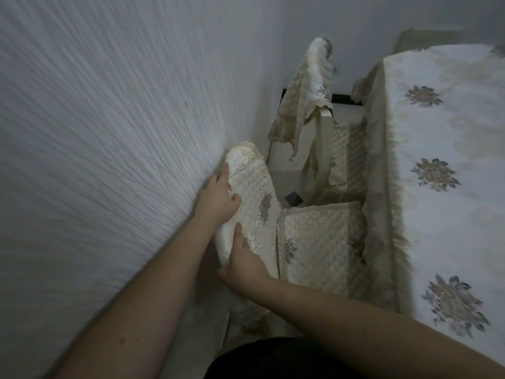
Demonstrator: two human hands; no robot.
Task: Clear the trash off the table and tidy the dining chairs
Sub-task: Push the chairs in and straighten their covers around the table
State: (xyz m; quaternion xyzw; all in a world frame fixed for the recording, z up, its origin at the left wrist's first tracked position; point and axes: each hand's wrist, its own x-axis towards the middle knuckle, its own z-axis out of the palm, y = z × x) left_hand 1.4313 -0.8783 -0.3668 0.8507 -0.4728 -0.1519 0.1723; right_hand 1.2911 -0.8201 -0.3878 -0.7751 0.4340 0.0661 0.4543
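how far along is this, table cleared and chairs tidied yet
No trash shows on the visible part of the table, though only its near edge is in view. In hand: the left hand and right hand grip the near chair's back cover, its seat tucked at the table. Left: the far chair's cover hangs crooked and bunched.

Dim, motion-blurred (edges warped)
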